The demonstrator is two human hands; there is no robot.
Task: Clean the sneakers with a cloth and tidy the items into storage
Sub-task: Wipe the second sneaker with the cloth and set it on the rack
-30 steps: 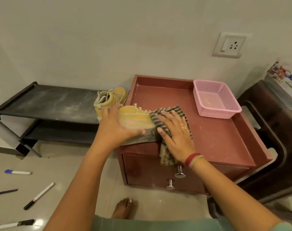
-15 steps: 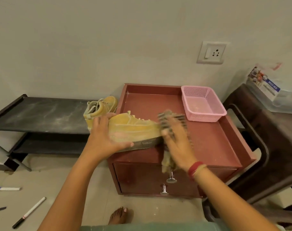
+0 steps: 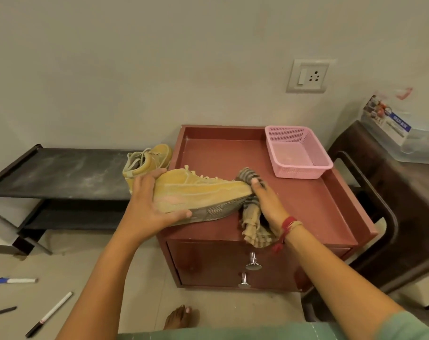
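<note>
Head view, 2 sneakers (image 3: pixel 198 192), left hand (image 3: pixel 149 207) gripping 1, right hand (image 3: pixel 267 204) clutching 1 cloth (image 3: pixel 251 224), 3 pens (image 3: pixel 49 315)

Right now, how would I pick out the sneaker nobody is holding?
Find the dark red cabinet by the wall; a black rack stands left of it. The sneaker sits on the rack's cabinet end, untouched, unlike its held twin.

Left hand (image 3: pixel 150 204) and right hand (image 3: pixel 267 204) extended, fingers curled.

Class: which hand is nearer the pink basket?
Right. The right hand, holding the cloth, sits front-left of the pink basket; the left hand, holding the sneaker, is farther left.
</note>
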